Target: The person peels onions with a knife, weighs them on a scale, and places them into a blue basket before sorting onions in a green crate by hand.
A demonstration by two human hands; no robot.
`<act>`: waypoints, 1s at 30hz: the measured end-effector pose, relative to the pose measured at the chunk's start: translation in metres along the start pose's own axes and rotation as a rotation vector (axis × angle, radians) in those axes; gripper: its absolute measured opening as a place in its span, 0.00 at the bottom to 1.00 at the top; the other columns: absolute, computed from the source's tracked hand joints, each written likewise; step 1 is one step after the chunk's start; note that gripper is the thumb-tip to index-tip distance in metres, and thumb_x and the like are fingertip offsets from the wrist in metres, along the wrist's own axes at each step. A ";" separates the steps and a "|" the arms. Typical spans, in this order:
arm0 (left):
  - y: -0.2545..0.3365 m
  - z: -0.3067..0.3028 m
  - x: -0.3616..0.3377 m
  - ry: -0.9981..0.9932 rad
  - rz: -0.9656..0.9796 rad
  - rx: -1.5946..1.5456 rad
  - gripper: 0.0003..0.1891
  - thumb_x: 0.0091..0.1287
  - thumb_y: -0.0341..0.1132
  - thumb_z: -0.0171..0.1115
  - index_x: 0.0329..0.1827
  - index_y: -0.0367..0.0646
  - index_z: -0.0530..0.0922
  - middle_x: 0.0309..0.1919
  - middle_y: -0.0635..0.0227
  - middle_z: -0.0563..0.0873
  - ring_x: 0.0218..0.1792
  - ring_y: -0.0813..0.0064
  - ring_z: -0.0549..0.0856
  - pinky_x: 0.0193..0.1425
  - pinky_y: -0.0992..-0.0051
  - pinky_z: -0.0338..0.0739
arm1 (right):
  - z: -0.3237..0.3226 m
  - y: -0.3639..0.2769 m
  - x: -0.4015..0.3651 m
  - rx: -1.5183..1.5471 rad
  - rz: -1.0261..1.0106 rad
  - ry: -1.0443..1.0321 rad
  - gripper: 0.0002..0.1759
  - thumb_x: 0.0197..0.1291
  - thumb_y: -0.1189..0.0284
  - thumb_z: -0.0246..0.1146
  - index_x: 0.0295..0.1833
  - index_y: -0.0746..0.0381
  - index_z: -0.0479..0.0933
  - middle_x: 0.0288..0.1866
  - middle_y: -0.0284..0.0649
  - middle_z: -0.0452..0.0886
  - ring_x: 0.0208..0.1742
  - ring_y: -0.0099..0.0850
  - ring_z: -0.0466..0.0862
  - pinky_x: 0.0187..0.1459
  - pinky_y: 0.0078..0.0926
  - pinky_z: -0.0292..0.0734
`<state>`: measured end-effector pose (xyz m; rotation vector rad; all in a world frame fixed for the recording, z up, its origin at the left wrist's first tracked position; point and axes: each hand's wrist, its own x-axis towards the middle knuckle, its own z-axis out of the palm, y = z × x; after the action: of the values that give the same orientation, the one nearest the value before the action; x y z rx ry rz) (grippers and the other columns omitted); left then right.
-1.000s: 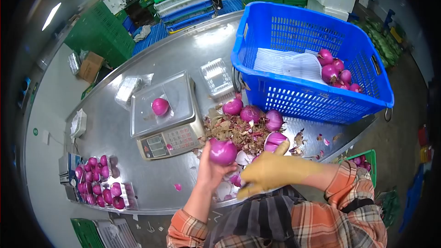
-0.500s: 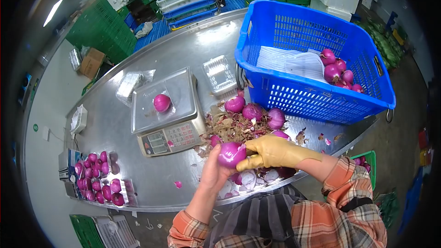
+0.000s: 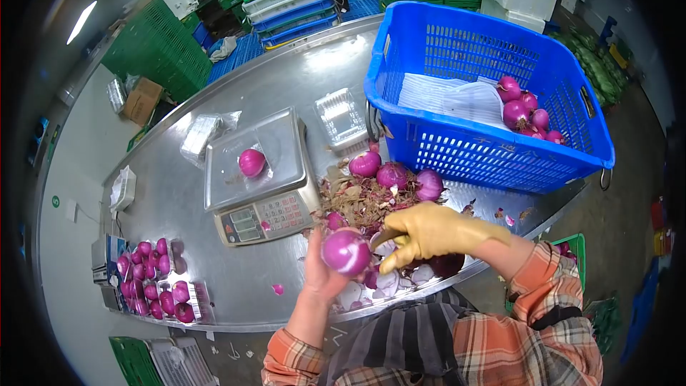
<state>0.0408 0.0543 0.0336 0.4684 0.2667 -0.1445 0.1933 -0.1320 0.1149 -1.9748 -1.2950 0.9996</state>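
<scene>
A peeled, shiny red onion (image 3: 346, 252) rests in my bare left hand (image 3: 321, 275), its fingers wrapped round it from the left and below. Just right of the onion, my right hand (image 3: 436, 232) wears a yellow rubber glove. Its fingers are bent toward the thumb, apart from the onion; what they pinch is too small to make out. Beneath both hands lies a heap of dry skins and roots (image 3: 361, 196) with loose peel (image 3: 388, 282). More red onions (image 3: 392, 174) sit along the heap's far side.
A blue basket (image 3: 493, 150) with several onions stands at the right. Left of the heap is a scale (image 3: 268, 214) carrying one onion (image 3: 251, 163). Behind it lies a clear plastic box (image 3: 343, 118). Packed onions (image 3: 153, 279) sit at the table's left end.
My left hand has turned the onion and brought it slightly left and down. My gloved right hand has come away from the onion, a little to the right.
</scene>
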 end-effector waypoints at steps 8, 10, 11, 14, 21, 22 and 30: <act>-0.013 0.003 -0.002 0.132 -0.026 0.141 0.21 0.63 0.45 0.61 0.48 0.35 0.77 0.40 0.63 0.83 0.42 0.72 0.83 0.51 0.72 0.79 | -0.003 -0.005 0.006 -0.067 0.124 -0.127 0.32 0.41 0.41 0.72 0.33 0.60 0.77 0.23 0.38 0.78 0.27 0.36 0.79 0.29 0.34 0.71; -0.014 0.008 0.000 0.126 -0.011 0.198 0.20 0.63 0.44 0.60 0.48 0.35 0.77 0.39 0.63 0.83 0.41 0.73 0.83 0.50 0.73 0.79 | -0.001 -0.005 0.005 -0.117 0.077 -0.123 0.30 0.43 0.42 0.72 0.39 0.57 0.80 0.29 0.40 0.83 0.32 0.37 0.83 0.33 0.33 0.73; -0.015 0.006 0.001 0.128 -0.011 0.223 0.20 0.63 0.44 0.59 0.47 0.34 0.77 0.40 0.61 0.83 0.41 0.71 0.84 0.50 0.72 0.79 | 0.000 -0.004 0.003 -0.103 0.075 -0.129 0.30 0.43 0.42 0.72 0.42 0.56 0.81 0.31 0.40 0.83 0.34 0.37 0.83 0.34 0.33 0.74; -0.015 0.001 0.003 0.125 -0.044 0.286 0.21 0.63 0.44 0.57 0.45 0.31 0.77 0.41 0.56 0.83 0.41 0.67 0.84 0.48 0.69 0.80 | 0.000 -0.002 0.000 -0.087 0.065 -0.167 0.30 0.44 0.43 0.72 0.47 0.52 0.83 0.35 0.38 0.85 0.37 0.37 0.84 0.37 0.32 0.75; -0.010 0.008 0.005 0.092 -0.207 0.376 0.19 0.62 0.44 0.59 0.44 0.33 0.76 0.39 0.58 0.83 0.39 0.71 0.84 0.47 0.73 0.79 | -0.006 -0.015 -0.005 -0.169 0.080 -0.241 0.29 0.46 0.42 0.70 0.44 0.54 0.83 0.34 0.38 0.86 0.38 0.37 0.85 0.38 0.33 0.77; -0.008 0.006 0.005 0.071 -0.230 0.387 0.19 0.62 0.44 0.59 0.44 0.33 0.76 0.39 0.59 0.83 0.39 0.71 0.84 0.47 0.73 0.79 | -0.010 -0.021 -0.006 -0.170 0.107 -0.269 0.29 0.46 0.41 0.69 0.43 0.55 0.83 0.34 0.39 0.86 0.38 0.38 0.85 0.39 0.34 0.77; -0.006 0.009 0.010 0.113 -0.258 0.398 0.18 0.64 0.43 0.57 0.43 0.33 0.78 0.37 0.60 0.83 0.36 0.72 0.84 0.44 0.73 0.79 | 0.007 -0.017 -0.009 -0.217 0.029 -0.197 0.32 0.46 0.39 0.68 0.43 0.56 0.82 0.35 0.41 0.85 0.39 0.42 0.85 0.39 0.38 0.77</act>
<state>0.0507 0.0444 0.0359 0.8381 0.4122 -0.4282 0.1766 -0.1338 0.1265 -2.1020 -1.5422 1.1319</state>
